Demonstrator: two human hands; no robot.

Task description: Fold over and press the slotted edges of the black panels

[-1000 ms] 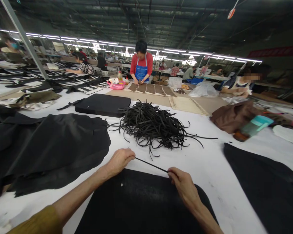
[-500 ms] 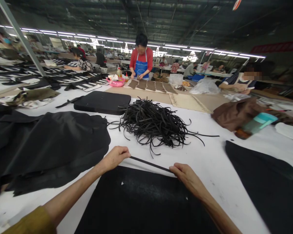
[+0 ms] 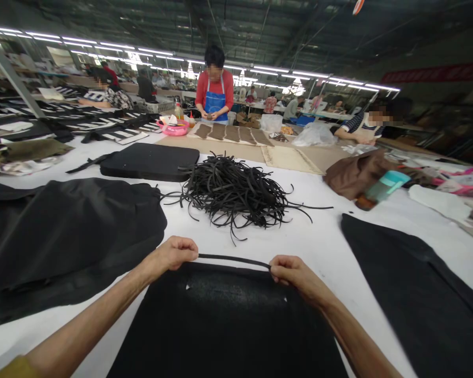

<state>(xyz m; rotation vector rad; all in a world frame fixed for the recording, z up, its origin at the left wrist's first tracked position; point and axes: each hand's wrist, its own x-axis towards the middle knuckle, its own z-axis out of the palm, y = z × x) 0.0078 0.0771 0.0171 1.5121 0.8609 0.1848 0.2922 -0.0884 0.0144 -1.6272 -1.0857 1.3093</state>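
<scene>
Between my two hands stretches a narrow black strip [image 3: 233,258], bowed slightly upward. My left hand [image 3: 180,251] pinches its left end, and my right hand [image 3: 290,270] grips the other end. Just below the strip lies a large black sheet [image 3: 224,336] with two small white marks and a greyish, shiny band near its far edge. Beyond my hands is a tangled heap of similar black strips [image 3: 236,191] on the white tabletop [image 3: 315,241].
Black sheets of material [image 3: 74,236] are piled at left, and another black piece [image 3: 413,283] lies at right. Behind are a thick black slab [image 3: 150,160], a brown cloth [image 3: 350,170] and a teal-lidded bottle [image 3: 384,189]. A co-worker in a blue apron [image 3: 215,102] stands across the table.
The strip has gone from a straight, slanted line to a nearly level, slightly bowed one. My right hand has turned and its fingers have curled around the end. The whole view has shifted a little.
</scene>
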